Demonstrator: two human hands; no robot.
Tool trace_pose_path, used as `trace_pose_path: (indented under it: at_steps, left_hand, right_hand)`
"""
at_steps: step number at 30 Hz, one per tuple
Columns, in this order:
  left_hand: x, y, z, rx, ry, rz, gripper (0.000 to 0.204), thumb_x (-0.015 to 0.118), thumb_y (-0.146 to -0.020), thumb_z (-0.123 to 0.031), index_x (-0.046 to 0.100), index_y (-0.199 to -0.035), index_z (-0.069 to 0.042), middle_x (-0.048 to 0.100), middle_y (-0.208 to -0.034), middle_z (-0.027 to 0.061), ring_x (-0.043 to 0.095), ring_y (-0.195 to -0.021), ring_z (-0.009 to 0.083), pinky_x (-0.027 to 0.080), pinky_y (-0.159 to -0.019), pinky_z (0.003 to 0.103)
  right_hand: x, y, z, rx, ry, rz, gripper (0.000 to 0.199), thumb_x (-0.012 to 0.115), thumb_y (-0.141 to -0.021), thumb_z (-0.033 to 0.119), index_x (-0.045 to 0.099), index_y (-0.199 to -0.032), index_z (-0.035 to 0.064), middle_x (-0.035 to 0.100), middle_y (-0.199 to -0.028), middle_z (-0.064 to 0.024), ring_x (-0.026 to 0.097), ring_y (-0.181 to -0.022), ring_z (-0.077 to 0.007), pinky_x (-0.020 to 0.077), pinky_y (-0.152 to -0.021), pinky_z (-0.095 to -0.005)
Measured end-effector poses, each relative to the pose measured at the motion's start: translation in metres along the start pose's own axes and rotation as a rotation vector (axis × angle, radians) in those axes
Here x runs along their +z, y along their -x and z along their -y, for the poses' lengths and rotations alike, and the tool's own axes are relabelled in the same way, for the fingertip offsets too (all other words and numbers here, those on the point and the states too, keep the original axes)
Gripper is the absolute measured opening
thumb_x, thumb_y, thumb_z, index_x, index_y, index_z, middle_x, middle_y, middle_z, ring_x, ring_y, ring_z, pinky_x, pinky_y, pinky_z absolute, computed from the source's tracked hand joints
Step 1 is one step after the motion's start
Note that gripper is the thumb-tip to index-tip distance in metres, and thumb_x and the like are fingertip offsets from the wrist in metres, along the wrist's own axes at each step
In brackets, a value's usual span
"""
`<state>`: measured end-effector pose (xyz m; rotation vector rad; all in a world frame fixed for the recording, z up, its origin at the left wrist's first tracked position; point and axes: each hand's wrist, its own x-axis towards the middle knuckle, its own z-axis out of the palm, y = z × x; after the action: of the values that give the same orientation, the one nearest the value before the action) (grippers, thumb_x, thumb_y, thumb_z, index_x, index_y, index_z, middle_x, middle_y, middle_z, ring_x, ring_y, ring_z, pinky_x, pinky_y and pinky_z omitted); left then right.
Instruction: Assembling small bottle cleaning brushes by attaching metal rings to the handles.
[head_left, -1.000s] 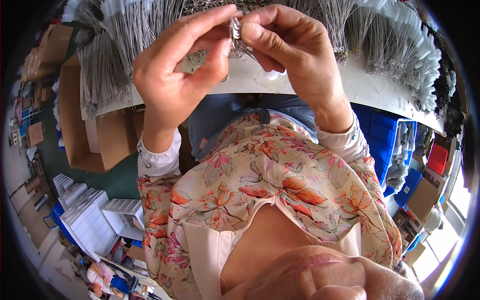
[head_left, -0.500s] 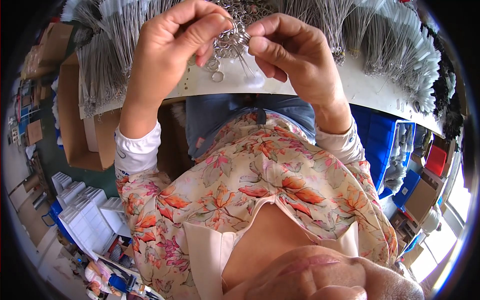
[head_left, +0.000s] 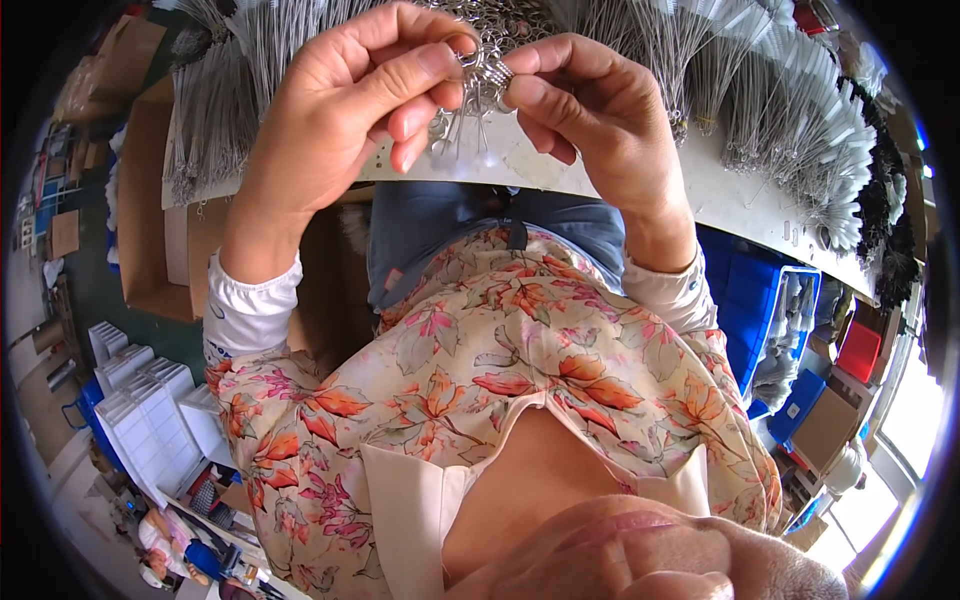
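Above the near edge of the white table [head_left: 560, 172], my two hands meet almost fingertip to fingertip. My left hand [head_left: 345, 110] pinches a small silver split ring [head_left: 466, 58] between thumb and forefinger, its other fingers loosely curled. Thumb and forefinger of my right hand [head_left: 595, 105] are closed on the looped ends of several thin wire brushes [head_left: 497, 74]. Their wire stems hang down between the hands, with pale tips at the bottom. The ring touches or lies close to the loops; I cannot tell whether it passes through them.
A pile of loose metal rings [head_left: 505, 18] lies behind my hands. Bundles of wire brushes [head_left: 235, 110] cover the left of the table, and more bundles [head_left: 790, 110] the right. A cardboard box [head_left: 150, 240] stands at left, a blue crate [head_left: 745, 300] below the right edge.
The left hand has shifted slightly and turned, bringing the ring close to the wire loops. My right hand keeps its pinch; the stems below now hang more upright.
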<state>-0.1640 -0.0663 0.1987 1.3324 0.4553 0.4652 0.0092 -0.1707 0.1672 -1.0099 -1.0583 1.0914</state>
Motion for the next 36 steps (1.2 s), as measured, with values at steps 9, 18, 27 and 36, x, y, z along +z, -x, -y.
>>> trace_pose_path:
  at_steps: [9, 18, 27, 36]
  left_hand:
    - [0.005, 0.011, 0.005, 0.437, -0.046, -0.125, 0.022, 0.048, -0.094, -0.015, 0.059, -0.091, 0.003, 0.065, -0.091, 0.0095, 0.062, -0.084, 0.0187, 0.047, -0.079, 0.03]
    - [-0.041, 0.07, -0.005, 0.386, 0.033, -0.208, 0.019, 0.052, -0.092, -0.012, 0.061, -0.09, 0.004, 0.064, -0.087, 0.0129, 0.062, -0.07, 0.0155, 0.051, -0.065, 0.027]
    - [-0.123, 0.166, 0.188, -0.374, -0.595, -0.316, 0.017, 0.052, -0.089, -0.017, 0.057, -0.083, -0.002, 0.061, -0.074, 0.0084, 0.061, -0.067, 0.0162, 0.048, -0.061, 0.029]
    - [-0.14, 0.117, 0.368, 0.178, -1.053, -0.634, 0.019, 0.058, -0.078, -0.02, 0.065, -0.092, -0.009, 0.064, -0.086, 0.0153, 0.061, -0.082, 0.0344, 0.049, -0.076, 0.039]
  right_hand:
    - [0.024, 0.001, -0.005, -0.138, -0.079, 0.083, 0.012, 0.063, -0.085, 0.008, 0.063, -0.093, -0.0001, 0.061, -0.073, -0.0018, 0.057, -0.063, -0.0062, 0.0424, -0.051, -0.0174]
    - [0.038, -0.001, -0.053, 0.024, 0.243, 0.042, 0.013, 0.062, -0.085, 0.003, 0.063, -0.096, -0.0028, 0.065, -0.088, -0.0064, 0.06, -0.08, -0.0091, 0.0478, -0.073, -0.0213]
    - [0.027, 0.019, -0.103, 0.363, 0.144, 0.163, 0.013, 0.062, -0.085, 0.005, 0.063, -0.095, -0.0029, 0.064, -0.086, -0.0038, 0.056, -0.078, -0.008, 0.044, -0.073, -0.0199]
    - [0.035, 0.017, -0.097, 0.431, 0.197, 0.215, 0.014, 0.062, -0.085, 0.006, 0.063, -0.095, -0.0032, 0.063, -0.085, -0.0032, 0.055, -0.076, -0.0067, 0.0435, -0.071, -0.0192]
